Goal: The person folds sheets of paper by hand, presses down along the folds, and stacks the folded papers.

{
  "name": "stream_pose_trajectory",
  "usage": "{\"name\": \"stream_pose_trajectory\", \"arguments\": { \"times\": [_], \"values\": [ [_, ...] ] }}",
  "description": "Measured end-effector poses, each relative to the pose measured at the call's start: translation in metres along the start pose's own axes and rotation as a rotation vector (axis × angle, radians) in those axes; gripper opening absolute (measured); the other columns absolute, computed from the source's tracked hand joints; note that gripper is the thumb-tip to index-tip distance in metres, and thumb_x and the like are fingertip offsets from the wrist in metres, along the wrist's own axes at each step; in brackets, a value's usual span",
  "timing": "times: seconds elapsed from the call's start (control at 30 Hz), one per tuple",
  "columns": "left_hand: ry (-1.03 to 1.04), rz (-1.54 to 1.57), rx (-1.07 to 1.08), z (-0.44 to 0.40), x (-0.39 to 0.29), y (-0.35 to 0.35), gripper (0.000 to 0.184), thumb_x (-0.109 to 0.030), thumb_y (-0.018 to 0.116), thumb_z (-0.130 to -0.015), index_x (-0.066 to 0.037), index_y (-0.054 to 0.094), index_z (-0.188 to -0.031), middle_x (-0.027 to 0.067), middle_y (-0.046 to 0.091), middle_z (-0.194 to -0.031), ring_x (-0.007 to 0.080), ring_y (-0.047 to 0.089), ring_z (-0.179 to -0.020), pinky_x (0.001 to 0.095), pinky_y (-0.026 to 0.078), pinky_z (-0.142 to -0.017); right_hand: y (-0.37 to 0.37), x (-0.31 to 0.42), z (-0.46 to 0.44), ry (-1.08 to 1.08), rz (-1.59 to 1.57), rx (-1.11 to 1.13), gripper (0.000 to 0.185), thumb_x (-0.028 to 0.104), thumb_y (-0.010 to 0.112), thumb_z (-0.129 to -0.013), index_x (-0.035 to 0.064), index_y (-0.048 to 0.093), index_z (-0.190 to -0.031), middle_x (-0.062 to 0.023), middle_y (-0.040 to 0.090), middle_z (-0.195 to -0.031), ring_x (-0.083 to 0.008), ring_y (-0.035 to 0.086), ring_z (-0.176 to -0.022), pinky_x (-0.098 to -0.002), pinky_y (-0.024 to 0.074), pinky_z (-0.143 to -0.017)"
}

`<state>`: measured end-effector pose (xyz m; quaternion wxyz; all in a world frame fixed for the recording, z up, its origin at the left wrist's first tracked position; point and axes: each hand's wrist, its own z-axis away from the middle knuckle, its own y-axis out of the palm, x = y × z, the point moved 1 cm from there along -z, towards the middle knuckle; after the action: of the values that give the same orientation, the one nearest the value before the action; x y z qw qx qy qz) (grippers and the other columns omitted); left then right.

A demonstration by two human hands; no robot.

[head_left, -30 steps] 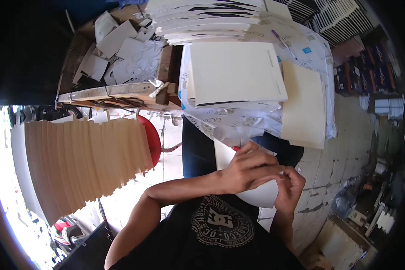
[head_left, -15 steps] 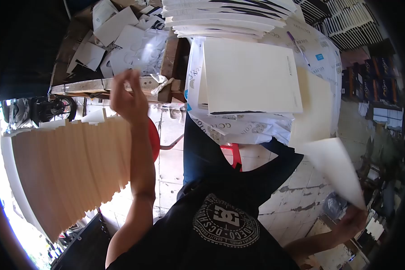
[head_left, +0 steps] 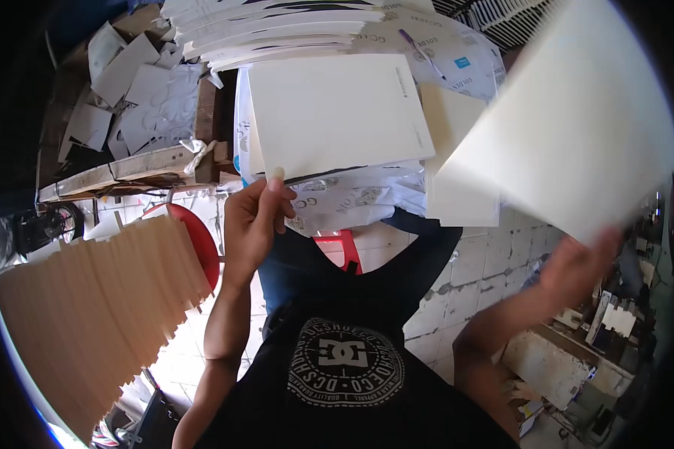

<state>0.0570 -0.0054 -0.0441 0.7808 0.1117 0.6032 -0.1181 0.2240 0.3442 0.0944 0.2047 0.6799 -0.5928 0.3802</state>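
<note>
My left hand [head_left: 260, 217] is at the near left corner of a cream sheet stack [head_left: 337, 116], its thumb and fingers pinched on that corner. Small dark print runs along the stack's right side, and a black edge shows at the front. Off to the right, my right hand [head_left: 583, 262] is blurred and grips the lower edge of a large cream sheet [head_left: 569, 127], which is raised and smeared by motion. Below and left of that sheet lies a narrower cream sheet pile [head_left: 460, 191] on the printed wrapping paper [head_left: 329, 213].
Tall paper stacks [head_left: 277, 30] stand at the back. A pen [head_left: 423, 54] lies on the wrapping. At left are a wooden bin [head_left: 120, 173] of paper scraps and a brown stack [head_left: 101, 307] on a red stool [head_left: 202, 243]. Shelving and boxes fill the lower right.
My left hand has come from over the wooden bin to the stack's corner. My right hand has swung up with the sheet, which now stands high at the right. The camera view has shifted.
</note>
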Motion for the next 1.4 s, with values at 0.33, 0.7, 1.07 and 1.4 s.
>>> {"name": "stream_pose_trajectory", "arguments": {
  "times": [0.33, 0.7, 1.07, 1.4],
  "values": [
    [0.217, -0.360, -0.285, 0.017, 0.003, -0.031, 0.024, -0.021, 0.077, -0.083, -0.002, 0.062, -0.086, -0.0001, 0.056, -0.071, 0.0043, 0.046, -0.060, 0.0198, 0.036, -0.054, 0.139, -0.029, 0.087, 0.631, -0.556, 0.475, 0.021, 0.011, 0.063, -0.093, -0.0029, 0.063, -0.108, -0.0076, 0.068, -0.101, -0.0091, 0.060, -0.092, -0.0232, 0.0446, -0.085],
    [0.383, -0.483, -0.260, 0.008, -0.009, -0.037, 0.018, 0.002, 0.082, -0.070, 0.000, 0.067, -0.080, 0.0025, 0.066, -0.074, 0.0064, 0.059, -0.066, 0.0205, 0.045, -0.060, 0.170, -0.023, 0.114, 0.573, -0.437, 0.574, 0.018, 0.011, 0.064, -0.093, -0.0028, 0.065, -0.104, -0.0040, 0.068, -0.095, -0.0057, 0.058, -0.087, -0.0218, 0.0441, -0.082],
    [0.382, -0.478, -0.252, 0.010, -0.013, -0.040, 0.012, -0.001, 0.079, -0.074, 0.001, 0.073, -0.084, 0.0055, 0.070, -0.078, 0.0089, 0.062, -0.067, 0.0217, 0.047, -0.060, 0.175, -0.018, 0.116, 0.541, -0.379, 0.621, 0.021, 0.011, 0.063, -0.094, -0.0059, 0.064, -0.106, -0.0065, 0.069, -0.093, -0.0056, 0.059, -0.085, -0.0202, 0.0450, -0.078],
    [0.544, -0.574, -0.162, 0.004, -0.027, -0.044, 0.011, 0.001, 0.078, -0.075, 0.001, 0.072, -0.084, 0.0083, 0.070, -0.079, 0.0133, 0.066, -0.070, 0.0250, 0.050, -0.061, 0.178, -0.017, 0.118, 0.550, -0.345, 0.623, 0.024, 0.010, 0.064, -0.093, -0.0087, 0.062, -0.108, -0.0093, 0.070, -0.095, -0.0070, 0.062, -0.087, -0.0202, 0.0466, -0.080]
  ]
}}
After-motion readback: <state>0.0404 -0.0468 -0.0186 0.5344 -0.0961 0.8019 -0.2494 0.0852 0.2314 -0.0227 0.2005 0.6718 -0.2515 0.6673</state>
